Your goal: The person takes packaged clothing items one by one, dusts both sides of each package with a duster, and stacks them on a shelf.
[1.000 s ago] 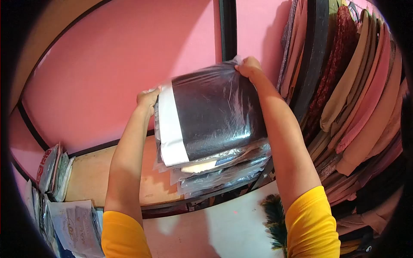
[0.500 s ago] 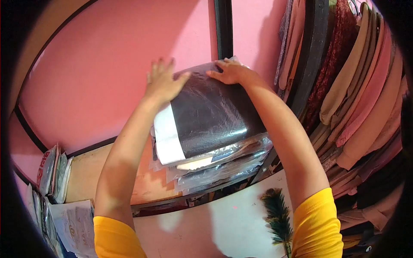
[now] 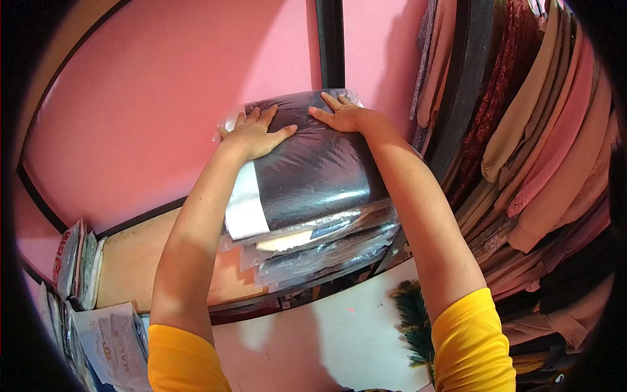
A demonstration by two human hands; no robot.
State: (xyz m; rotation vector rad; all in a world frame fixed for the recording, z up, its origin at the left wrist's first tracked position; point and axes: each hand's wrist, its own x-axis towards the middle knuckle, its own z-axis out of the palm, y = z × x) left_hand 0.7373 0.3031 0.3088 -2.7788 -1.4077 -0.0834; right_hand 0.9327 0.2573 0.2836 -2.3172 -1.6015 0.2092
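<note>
A dark folded garment in a clear plastic bag [image 3: 317, 173] tops a stack of bagged garments [image 3: 320, 251] on the wooden shelf. A white strip shows down its left side. My left hand [image 3: 256, 136] lies on the bag's upper left part, fingers spread. Near the far right corner, my right hand [image 3: 341, 116] presses on the plastic with its fingers apart. Neither hand grips anything. Creases run through the plastic between them. The lower bags are seen only by their front edges.
Clothes on hangers [image 3: 542, 150] crowd the right side beside a dark post [image 3: 462, 91]. Upright plastic packets [image 3: 78, 264] stand at the shelf's left end. More packets [image 3: 108, 343] sit below. A feathery green plant [image 3: 413, 320] is under my right arm. A pink wall [image 3: 176, 91] rises behind.
My left hand has come down from the bag's left edge onto its top, fingers spreading. My right hand stays near the far corner. The view has shifted slightly.
</note>
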